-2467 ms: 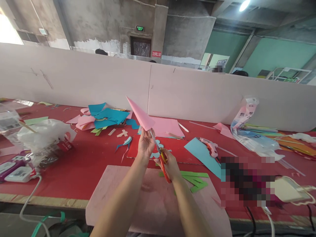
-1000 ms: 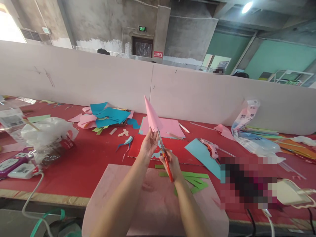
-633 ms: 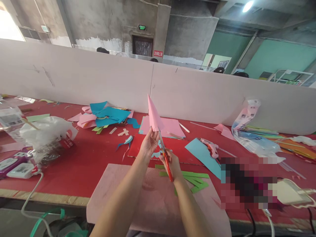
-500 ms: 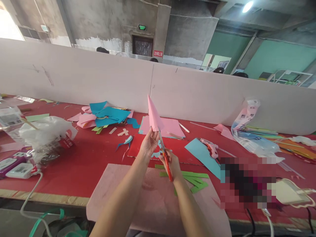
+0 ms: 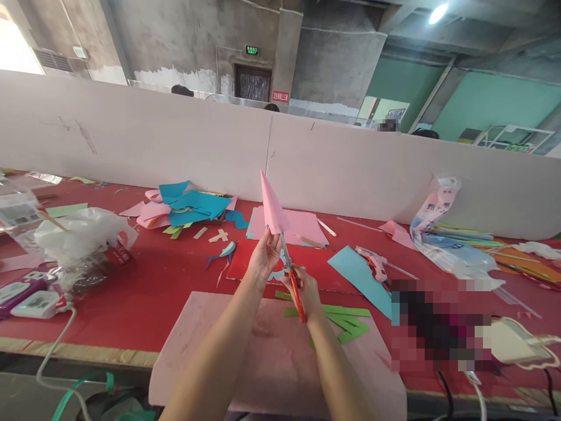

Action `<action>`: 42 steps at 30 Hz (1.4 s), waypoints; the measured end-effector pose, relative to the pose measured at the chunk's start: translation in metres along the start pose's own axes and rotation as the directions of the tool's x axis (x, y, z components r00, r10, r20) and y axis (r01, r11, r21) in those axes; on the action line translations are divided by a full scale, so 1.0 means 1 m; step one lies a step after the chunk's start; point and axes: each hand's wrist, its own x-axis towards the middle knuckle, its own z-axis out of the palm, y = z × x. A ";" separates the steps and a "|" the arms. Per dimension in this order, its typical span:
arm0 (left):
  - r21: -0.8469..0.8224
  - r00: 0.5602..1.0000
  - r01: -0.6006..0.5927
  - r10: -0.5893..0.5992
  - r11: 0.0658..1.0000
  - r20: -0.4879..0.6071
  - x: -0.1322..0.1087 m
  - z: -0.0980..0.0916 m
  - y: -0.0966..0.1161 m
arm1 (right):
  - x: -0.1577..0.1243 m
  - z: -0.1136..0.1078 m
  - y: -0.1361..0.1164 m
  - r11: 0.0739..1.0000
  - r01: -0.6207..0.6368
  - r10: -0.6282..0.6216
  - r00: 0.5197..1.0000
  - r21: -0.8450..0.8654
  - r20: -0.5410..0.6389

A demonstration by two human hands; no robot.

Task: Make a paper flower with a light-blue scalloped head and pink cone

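A pink paper cone (image 5: 272, 207) points upward, its lower edge pinched in my left hand (image 5: 265, 256). My right hand (image 5: 305, 292) grips orange-handled scissors (image 5: 297, 294), whose blades reach up to the cone's bottom edge near my left fingertips. Whether the blades are parted there is hard to make out. Beneath my hands lies a red board (image 5: 245, 263) with light-blue paper shapes on it. Several green paper strips (image 5: 346, 320) rest on the pink sheet (image 5: 205, 339) close to my right forearm.
Pink paper sheets (image 5: 302, 222) lie behind the hands. A heap of blue and pink paper (image 5: 197, 204) is to the left, beside a plastic bag (image 5: 87, 234). On the right are a pink glue gun (image 5: 374, 263), blue paper (image 5: 355, 272) and a white charger (image 5: 512, 339). A white partition (image 5: 350, 169) stands behind.
Almost nothing differs. The cone and scissors hold nearly the same place, with only a very slight shift; both hands keep their grip.
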 end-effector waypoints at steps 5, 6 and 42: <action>0.011 1.000 -0.005 0.005 1.000 -0.011 0.001 -0.001 0.001 | 0.000 0.000 -0.001 0.999 -0.006 0.006 1.000 -0.036 -0.014; 0.010 1.000 -0.005 0.005 1.000 -0.012 0.002 -0.001 0.001 | 0.000 0.000 -0.001 0.999 -0.007 0.006 1.000 -0.043 -0.019; -0.145 0.983 -0.180 0.183 0.973 0.004 0.006 -0.008 0.021 | -0.002 -0.005 -0.021 0.986 0.041 -0.064 0.988 -0.159 -0.141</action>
